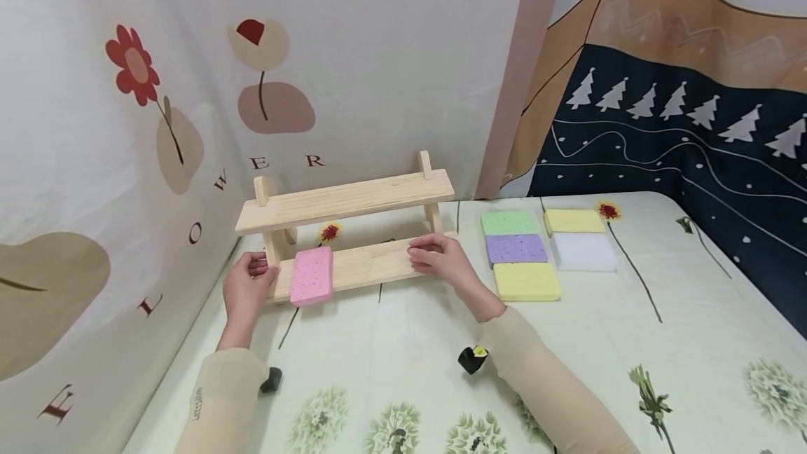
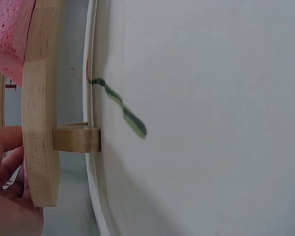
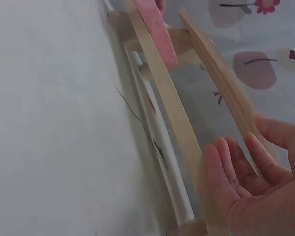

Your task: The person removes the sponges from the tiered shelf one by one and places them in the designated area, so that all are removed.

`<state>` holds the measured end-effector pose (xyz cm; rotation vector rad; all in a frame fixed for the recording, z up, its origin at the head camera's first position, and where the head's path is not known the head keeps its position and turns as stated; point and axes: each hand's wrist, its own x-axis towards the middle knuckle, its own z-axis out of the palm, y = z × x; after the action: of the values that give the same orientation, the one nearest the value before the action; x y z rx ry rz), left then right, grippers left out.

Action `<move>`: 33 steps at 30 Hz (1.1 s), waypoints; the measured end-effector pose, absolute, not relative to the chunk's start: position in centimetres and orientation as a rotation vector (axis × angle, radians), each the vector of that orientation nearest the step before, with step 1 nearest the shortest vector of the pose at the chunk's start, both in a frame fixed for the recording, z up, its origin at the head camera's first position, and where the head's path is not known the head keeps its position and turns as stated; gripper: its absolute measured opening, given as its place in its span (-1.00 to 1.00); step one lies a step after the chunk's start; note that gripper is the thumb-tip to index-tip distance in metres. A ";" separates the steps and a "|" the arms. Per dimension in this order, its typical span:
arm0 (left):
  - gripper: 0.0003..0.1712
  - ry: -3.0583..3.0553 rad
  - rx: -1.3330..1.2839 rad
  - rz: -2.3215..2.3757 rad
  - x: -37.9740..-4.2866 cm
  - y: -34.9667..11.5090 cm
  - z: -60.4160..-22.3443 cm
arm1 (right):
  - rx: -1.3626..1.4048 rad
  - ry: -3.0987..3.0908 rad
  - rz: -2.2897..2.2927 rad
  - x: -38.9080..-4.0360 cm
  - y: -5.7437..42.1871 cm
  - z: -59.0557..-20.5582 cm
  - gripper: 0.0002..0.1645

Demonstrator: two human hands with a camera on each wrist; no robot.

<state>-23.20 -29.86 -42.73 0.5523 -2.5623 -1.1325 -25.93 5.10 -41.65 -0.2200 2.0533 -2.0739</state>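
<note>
A two-tier wooden shelf [image 1: 372,265] stands on the cloth-covered table near the back wall. A pink sponge [image 1: 312,276] lies across the left part of its lower board, its near end jutting past the front edge. My left hand [image 1: 247,287] grips the left end of the lower board beside the upright; in the left wrist view its curled fingers [image 2: 12,137] are partly hidden behind the board. Over the right part of the lower board is my right hand [image 1: 441,258], fingers loosely bent and holding nothing. Whether it touches the board I cannot tell.
Right of the shelf lie a green sponge [image 1: 508,223], a purple sponge [image 1: 517,249] and a yellow sponge [image 1: 527,281] in a column. Beside them are another yellow sponge [image 1: 574,221] and a white sponge [image 1: 584,252]. Printed curtains [image 1: 391,54] hang close behind the shelf.
</note>
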 end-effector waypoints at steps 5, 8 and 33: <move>-0.59 -2.563 0.555 -1.133 -23.3 -29.8 -42.7 | -0.283 2.022 -2.038 -25.3 3.1 -41.9 -0.63; -0.58 -2.568 0.561 -1.135 -23.3 -29.8 -42.7 | -0.328 2.009 -2.022 -24.8 1.9 -42.0 -0.63; -0.58 -2.580 0.569 -1.125 -23.2 -29.9 -42.7 | -0.381 1.948 -2.013 -22.0 -6.1 -43.7 -0.59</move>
<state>-23.25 -29.86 -42.67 0.5685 -2.5797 -1.1255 -21.97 -6.10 -43.68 -0.3813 1.9482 -2.0130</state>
